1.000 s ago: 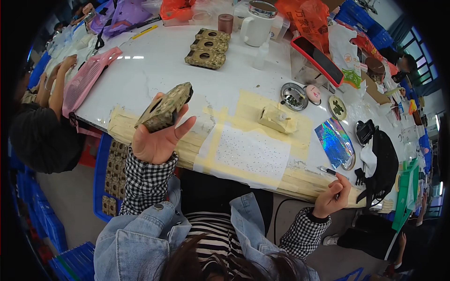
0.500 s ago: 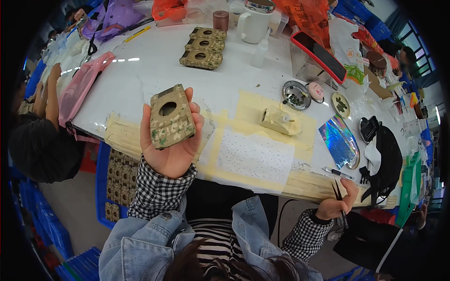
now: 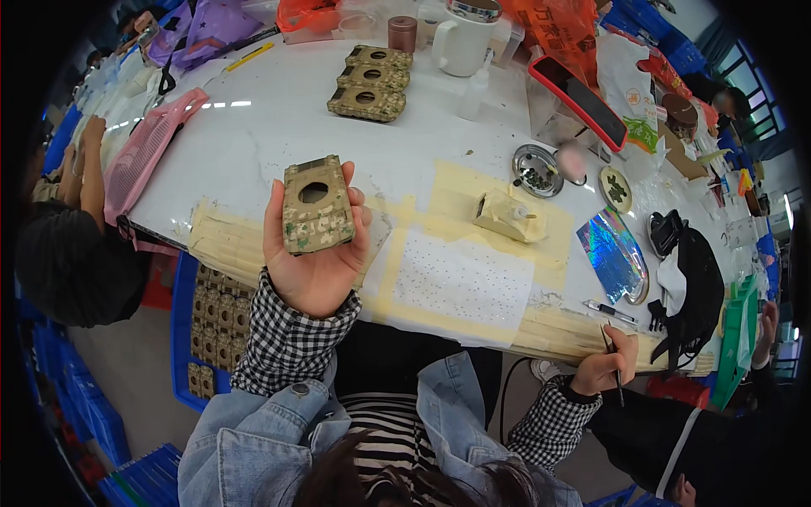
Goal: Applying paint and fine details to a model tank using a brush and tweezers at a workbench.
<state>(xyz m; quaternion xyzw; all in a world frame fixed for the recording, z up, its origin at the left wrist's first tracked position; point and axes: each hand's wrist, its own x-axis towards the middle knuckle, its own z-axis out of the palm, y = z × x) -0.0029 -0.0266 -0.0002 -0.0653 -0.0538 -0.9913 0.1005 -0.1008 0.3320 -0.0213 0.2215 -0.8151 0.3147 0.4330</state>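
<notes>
My left hand (image 3: pixel 312 283) is closed around a camouflage-painted model tank hull (image 3: pixel 319 224), gripping it by its long sides above the table's near edge. Its top, with a round hole, faces up toward me. Low on the right, my right hand (image 3: pixel 605 367) holds slim black tweezers (image 3: pixel 620 392) upright between its fingers, just off the table edge. Three similar hulls (image 3: pixel 365 103) sit in a row farther back. A blue tray (image 3: pixel 183 342) with several more stands below the table edge at left.
A taped block (image 3: pixel 498 211) stands mid-table behind a dotted white sheet (image 3: pixel 465 283). Nearby are a round metal dish (image 3: pixel 553 179) of small dark bits, a pen (image 3: pixel 612 312) and a black bag (image 3: pixel 697 291). A red-framed phone (image 3: pixel 583 103) leans behind. Another person (image 3: pixel 80 262) works at left.
My left hand has shifted slightly right with the hull, which is turned a little. My right hand's fingers have curled in around the tweezers. Another person's dark clothing has moved in at lower right.
</notes>
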